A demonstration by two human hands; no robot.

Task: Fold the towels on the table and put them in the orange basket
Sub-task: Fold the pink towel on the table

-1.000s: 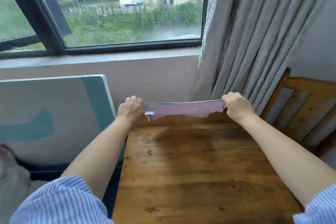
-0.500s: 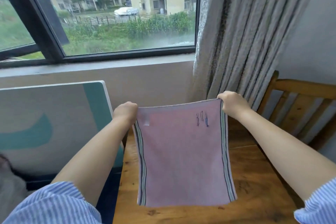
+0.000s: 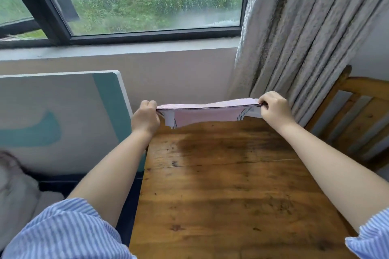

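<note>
**Towel stretched above the table's far edge**

The left hand and right hand each pinch one end of a pink towel, held taut in the air over the wooden table. No basket shows.

Item count: one pink towel, frame centre. Two hands: left hand, right hand. One wooden desk. One wooden chair, right edge. One curtain, upper right.
</note>
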